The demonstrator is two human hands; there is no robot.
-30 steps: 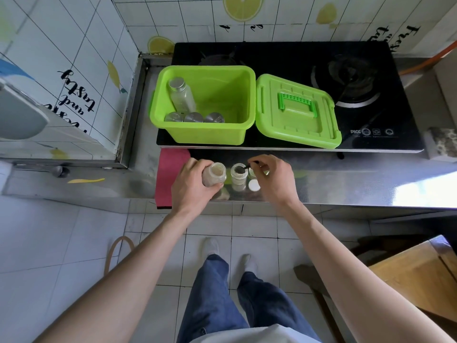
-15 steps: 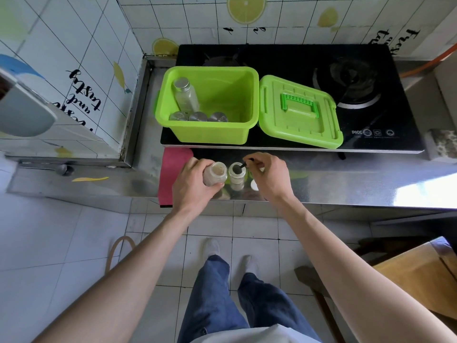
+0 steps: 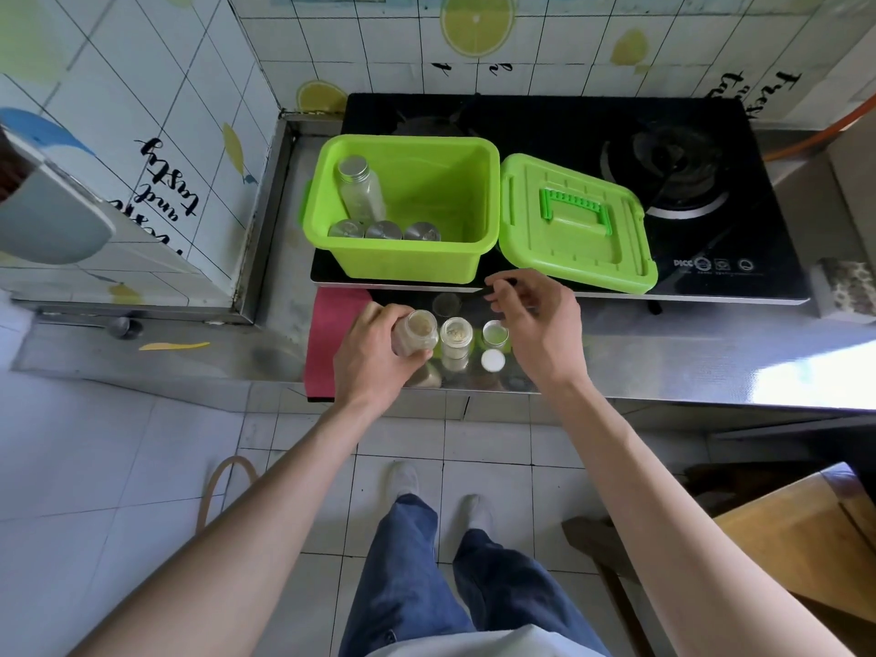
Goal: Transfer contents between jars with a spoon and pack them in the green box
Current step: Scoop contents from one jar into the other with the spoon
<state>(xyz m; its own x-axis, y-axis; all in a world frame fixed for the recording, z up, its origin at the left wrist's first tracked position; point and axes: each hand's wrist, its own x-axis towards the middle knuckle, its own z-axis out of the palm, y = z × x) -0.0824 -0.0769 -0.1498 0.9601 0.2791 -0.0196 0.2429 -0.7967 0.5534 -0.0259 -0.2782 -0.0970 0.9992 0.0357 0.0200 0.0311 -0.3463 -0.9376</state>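
My left hand (image 3: 374, 353) grips an open glass jar (image 3: 416, 330) of pale grains, tilted to the right just above the steel counter. Beside it an open jar (image 3: 456, 335) with the same grains stands upright. A small open jar (image 3: 495, 333) and a white lid (image 3: 493, 360) sit to its right. My right hand (image 3: 538, 324) hovers above them, fingertips pinched on what looks like a small dark spoon (image 3: 500, 283), hard to make out against the stove edge. The green box (image 3: 407, 267) stands open on the stove and holds a tall capped jar (image 3: 360, 189) and three capped jars (image 3: 384, 230).
The box's green lid (image 3: 573, 225) lies to its right on the black gas stove (image 3: 673, 158). A red cloth (image 3: 332, 334) lies under my left hand's side. A metal lid (image 3: 445, 304) lies behind the jars. A sponge (image 3: 848, 286) sits far right, a wooden stool (image 3: 806, 538) below it.
My right hand has lifted away from the middle jar's mouth and moved back and right toward the stove edge. My left hand still holds its tilted jar.
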